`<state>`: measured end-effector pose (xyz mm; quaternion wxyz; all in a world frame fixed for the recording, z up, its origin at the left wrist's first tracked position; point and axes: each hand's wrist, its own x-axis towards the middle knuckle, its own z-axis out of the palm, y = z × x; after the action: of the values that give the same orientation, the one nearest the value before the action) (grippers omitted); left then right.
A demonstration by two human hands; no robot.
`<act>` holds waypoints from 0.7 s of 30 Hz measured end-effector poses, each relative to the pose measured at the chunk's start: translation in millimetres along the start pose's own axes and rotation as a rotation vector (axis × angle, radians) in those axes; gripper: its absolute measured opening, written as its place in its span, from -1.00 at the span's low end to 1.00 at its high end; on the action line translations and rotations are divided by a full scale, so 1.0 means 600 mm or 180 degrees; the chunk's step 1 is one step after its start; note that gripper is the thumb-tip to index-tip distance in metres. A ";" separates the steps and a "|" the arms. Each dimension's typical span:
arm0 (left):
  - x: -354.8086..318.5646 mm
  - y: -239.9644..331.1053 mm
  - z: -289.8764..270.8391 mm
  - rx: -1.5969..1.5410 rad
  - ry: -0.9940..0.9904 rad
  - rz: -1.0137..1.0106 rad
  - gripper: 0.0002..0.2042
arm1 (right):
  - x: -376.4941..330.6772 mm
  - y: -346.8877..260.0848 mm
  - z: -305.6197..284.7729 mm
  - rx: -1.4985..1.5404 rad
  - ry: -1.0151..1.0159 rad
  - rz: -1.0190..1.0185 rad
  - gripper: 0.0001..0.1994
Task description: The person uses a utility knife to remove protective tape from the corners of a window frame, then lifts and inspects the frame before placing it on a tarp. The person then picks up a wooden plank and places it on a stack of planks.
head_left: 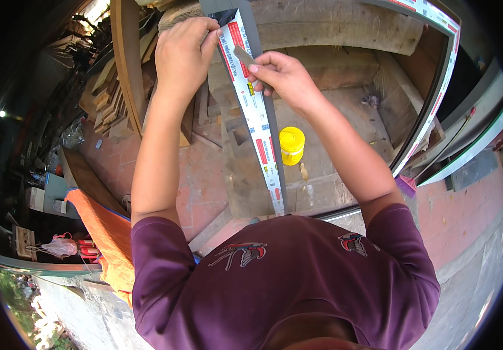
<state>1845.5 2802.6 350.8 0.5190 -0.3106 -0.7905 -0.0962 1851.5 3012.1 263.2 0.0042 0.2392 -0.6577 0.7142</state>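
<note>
A long grey frame bar (255, 35) runs from the upper middle down toward my chest, faced with white, red and blue printed protective film (257, 125). At the bar's upper left edge, my left hand (184, 55) is closed, thumb and forefinger at the edge beside a black patch (223, 16). What lies under those fingertips is partly hidden. In my right hand (283, 76) is a flat, dark grey scraper-like blade (243, 56), pinched between thumb and fingers. Its tip lies over the film, a little below the left hand.
Behind the bar are thick timber beams (333, 26) and a yellow tub (292, 143). The frame's film-covered far side (438, 99) curves down on the right. Boards (108, 87) are stacked at left, above an orange cloth (103, 233). A purple brush (406, 185) sits at right.
</note>
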 end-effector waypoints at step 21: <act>-0.021 0.074 0.027 0.0382 0.0646 -0.0341 -0.92 | 0.075 -0.066 0.045 -0.0150 0.0268 -0.0018 -0.81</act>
<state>1862.6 2840.5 324.8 0.6081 -0.2251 -0.7537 -0.1073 1833.6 2978.0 316.2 0.0396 0.2107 -0.6730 0.7079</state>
